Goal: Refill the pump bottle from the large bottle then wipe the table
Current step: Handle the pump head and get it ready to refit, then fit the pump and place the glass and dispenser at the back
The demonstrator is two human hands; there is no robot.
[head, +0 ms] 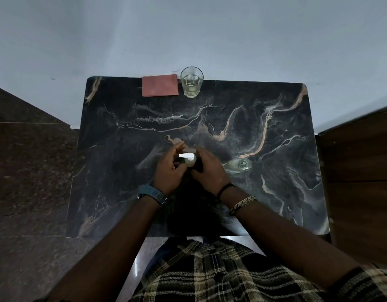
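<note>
The small pump bottle (190, 160) with its white pump head stands on the dark marble table (264, 192), near the middle. My left hand (168, 170) curls round it from the left, fingers at the pump head. My right hand (206, 166) grips the bottle's body from the right and hides most of it. Just right of my right hand stands a clear bottle (239, 165), seen from above, with pale liquid in it; neither hand touches it.
At the table's far edge lie a folded red cloth (160, 85) and, next to it, a drinking glass (191, 82) holding some pale liquid. A wall runs behind the table. A wooden panel (358, 182) borders it on the right.
</note>
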